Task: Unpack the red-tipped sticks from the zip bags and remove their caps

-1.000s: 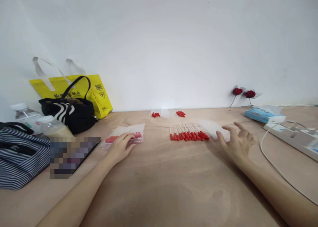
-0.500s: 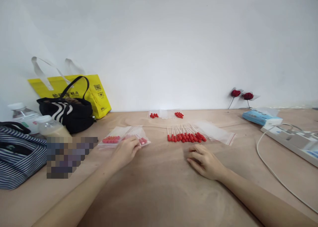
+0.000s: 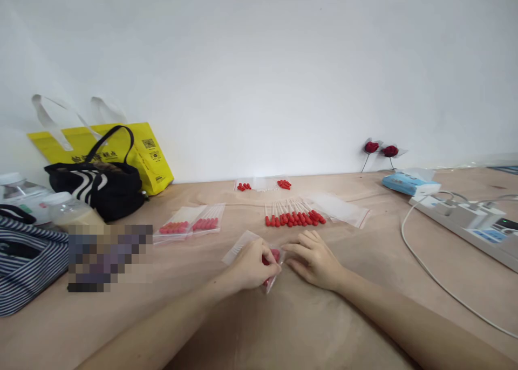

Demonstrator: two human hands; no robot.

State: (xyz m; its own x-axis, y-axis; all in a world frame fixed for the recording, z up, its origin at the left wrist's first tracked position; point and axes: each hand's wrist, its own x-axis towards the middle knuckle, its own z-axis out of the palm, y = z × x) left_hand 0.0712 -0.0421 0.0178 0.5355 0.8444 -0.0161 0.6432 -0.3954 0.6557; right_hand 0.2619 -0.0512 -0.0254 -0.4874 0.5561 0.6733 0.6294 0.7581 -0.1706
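Note:
My left hand pinches a small clear zip bag with red-tipped sticks inside, in front of me on the tan table. My right hand rests beside it with fingers curled, its fingertips touching the same bag. Behind the hands lies a loose row of red-tipped sticks next to empty clear bags. Two filled bags lie to the left.
Two small heaps of red tips sit by the wall. At the left stand a yellow bag, a black striped bag, bottles and a striped pouch. At the right lie a tissue pack, a power strip with cable, and two red roses.
My left hand pulled one filled bag from the left pile to the middle. My right hand came from the empty bags at the right over to meet it.

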